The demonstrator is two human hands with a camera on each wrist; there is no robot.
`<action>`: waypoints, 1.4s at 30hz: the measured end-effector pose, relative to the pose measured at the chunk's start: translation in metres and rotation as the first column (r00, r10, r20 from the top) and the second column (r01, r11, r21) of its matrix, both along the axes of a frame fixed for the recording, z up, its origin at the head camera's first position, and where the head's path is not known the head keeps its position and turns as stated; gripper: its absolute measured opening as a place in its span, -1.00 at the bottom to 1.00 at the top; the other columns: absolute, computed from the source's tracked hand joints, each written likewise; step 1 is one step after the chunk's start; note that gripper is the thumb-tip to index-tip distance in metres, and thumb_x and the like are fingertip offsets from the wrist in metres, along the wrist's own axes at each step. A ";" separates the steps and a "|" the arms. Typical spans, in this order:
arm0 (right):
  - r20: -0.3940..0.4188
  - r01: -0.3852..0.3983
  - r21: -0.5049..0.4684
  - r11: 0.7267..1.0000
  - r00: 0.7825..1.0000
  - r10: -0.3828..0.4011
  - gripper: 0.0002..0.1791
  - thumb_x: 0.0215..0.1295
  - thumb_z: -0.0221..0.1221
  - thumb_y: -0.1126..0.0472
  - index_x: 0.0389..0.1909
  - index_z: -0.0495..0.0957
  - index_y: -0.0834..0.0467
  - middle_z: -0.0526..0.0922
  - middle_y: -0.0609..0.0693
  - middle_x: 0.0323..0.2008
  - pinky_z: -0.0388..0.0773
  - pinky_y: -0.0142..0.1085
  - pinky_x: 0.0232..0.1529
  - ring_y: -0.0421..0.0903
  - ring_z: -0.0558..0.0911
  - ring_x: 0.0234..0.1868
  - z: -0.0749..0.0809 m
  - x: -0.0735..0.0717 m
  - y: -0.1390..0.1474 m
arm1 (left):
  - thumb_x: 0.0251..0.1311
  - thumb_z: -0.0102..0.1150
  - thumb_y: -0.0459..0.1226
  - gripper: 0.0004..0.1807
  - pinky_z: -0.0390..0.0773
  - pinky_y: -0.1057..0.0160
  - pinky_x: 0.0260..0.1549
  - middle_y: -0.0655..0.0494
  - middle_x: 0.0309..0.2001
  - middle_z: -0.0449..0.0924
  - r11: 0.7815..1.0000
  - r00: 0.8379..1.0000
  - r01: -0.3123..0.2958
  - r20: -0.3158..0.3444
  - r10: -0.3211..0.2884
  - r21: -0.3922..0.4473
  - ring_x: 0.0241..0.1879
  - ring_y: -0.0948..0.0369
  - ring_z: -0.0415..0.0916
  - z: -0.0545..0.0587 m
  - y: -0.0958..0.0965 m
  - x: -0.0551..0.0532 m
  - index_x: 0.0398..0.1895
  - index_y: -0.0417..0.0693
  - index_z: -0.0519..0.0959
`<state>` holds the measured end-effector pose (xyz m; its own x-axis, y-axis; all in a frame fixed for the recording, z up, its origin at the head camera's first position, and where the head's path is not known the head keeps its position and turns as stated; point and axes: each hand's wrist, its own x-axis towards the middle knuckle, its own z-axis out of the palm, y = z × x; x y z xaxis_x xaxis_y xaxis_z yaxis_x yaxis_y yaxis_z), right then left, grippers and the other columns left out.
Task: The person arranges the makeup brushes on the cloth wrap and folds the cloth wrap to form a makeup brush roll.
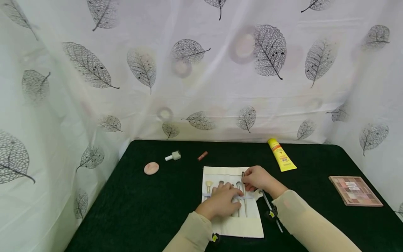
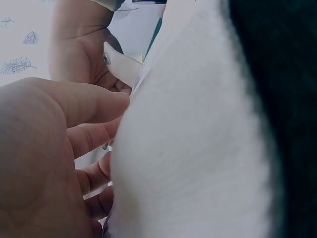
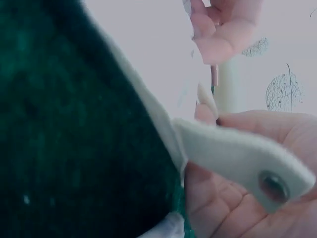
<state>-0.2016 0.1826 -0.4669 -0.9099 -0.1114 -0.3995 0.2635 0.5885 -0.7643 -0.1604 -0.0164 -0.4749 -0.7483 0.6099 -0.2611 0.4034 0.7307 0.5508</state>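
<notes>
Two hands [image 1: 221, 201] [image 1: 259, 179], cream brush roll [image 1: 239, 225] beneath

Cream brush roll [image 1: 234, 229], unrolled on green tabletop [image 1: 141, 210], slim brushes [image 1: 209, 184] under its band [image 1: 250, 197], rightmost brush [image 1: 246, 209] in fingers [image 1: 249, 179]

Counter [image 1: 135, 206]: covered in dark green cloth, matt, velvety. Brush case [image 1: 233, 227]: cream cloth, matt, slightly fuzzy along the edge; its strap [image 3: 228, 148] bears a glossy metal snap [image 3: 274, 187]. Tube [image 1: 281, 155], far right: smooth, apparently plastic. Curtain [image 1: 201, 91], far side: smooth sheeting, faint sheen.
</notes>
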 end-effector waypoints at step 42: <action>0.002 -0.118 0.334 0.935 0.992 0.125 -0.55 0.30 0.26 0.06 -0.78 0.54 0.13 0.36 -0.12 -0.79 0.23 -0.39 -0.63 -0.20 0.36 -0.72 0.009 0.007 -0.014 | 0.40 0.12 0.04 -0.67 0.21 0.16 -0.08 0.24 0.09 0.38 1.000 1.000 0.018 0.015 -0.018 -0.010 0.01 0.21 0.20 -0.004 -0.001 -0.005 0.19 0.36 0.54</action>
<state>-0.1945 0.1686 -0.4574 -0.9057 -0.0855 -0.4153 0.1611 0.8366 -0.5235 -0.1658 -0.0171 -0.4793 -0.7328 0.6208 -0.2786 0.4083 0.7287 0.5498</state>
